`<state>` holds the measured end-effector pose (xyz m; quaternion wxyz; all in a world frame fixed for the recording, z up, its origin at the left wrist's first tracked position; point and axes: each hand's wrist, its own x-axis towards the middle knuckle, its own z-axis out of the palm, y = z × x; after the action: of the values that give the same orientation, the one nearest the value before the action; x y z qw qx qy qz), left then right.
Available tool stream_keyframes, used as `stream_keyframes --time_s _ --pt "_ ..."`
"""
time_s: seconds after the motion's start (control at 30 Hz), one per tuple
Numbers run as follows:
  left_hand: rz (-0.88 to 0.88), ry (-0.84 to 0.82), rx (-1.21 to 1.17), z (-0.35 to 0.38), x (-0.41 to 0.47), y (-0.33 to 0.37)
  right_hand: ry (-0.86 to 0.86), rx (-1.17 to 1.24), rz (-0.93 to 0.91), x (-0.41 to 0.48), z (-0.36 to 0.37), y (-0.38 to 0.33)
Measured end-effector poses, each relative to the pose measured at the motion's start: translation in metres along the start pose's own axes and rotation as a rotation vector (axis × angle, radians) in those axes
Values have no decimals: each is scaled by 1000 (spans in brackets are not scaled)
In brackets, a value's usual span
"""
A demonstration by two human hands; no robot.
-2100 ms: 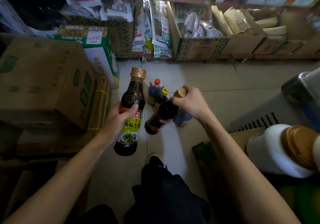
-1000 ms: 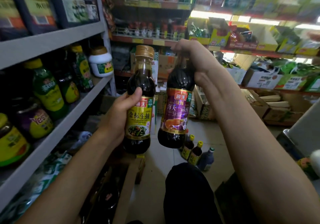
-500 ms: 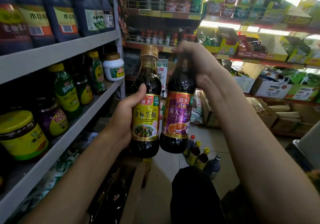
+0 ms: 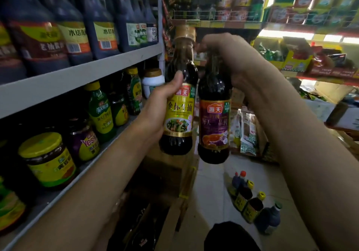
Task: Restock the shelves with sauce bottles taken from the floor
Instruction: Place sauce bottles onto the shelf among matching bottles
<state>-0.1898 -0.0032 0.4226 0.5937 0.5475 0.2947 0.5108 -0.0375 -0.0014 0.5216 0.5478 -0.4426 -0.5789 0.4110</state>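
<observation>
My left hand (image 4: pixel 159 105) grips a dark sauce bottle with a yellow label (image 4: pixel 179 112) and gold cap around its body, upright. My right hand (image 4: pixel 225 56) holds a second dark bottle with a purple label (image 4: pixel 213 126) by its neck, covering the cap. Both bottles hang side by side at chest height, just right of the grey shelf (image 4: pixel 81 75). Several small sauce bottles (image 4: pixel 250 202) stand on the tiled floor at the lower right.
The left shelving holds large dark jugs (image 4: pixel 77 27) on top and jars and green bottles (image 4: pixel 101 110) below. Open cardboard boxes (image 4: pixel 161 182) sit under my arms. Further shelves with packets (image 4: pixel 301 56) line the back and right. My knee (image 4: pixel 231 237) shows at the bottom.
I rose from the floor with both bottles and turned toward the left shelf. The shelf and its jars have drawn closer, and the bottles have lifted a little.
</observation>
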Motion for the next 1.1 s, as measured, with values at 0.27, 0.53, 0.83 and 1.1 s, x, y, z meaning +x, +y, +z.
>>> stream_keyframes --time_s 0.27,0.53,0.83,1.1 --pt "248 320 148 -6 102 31 -186 196 -86 133 -5 -11" --pt "360 658 299 -5 135 163 -518 351 -92 221 29 -123" --pt "317 982 411 -10 111 357 -814 465 -93 263 110 -309" --pt "228 1179 417 6 56 498 -1101 518 88 260 179 -437"
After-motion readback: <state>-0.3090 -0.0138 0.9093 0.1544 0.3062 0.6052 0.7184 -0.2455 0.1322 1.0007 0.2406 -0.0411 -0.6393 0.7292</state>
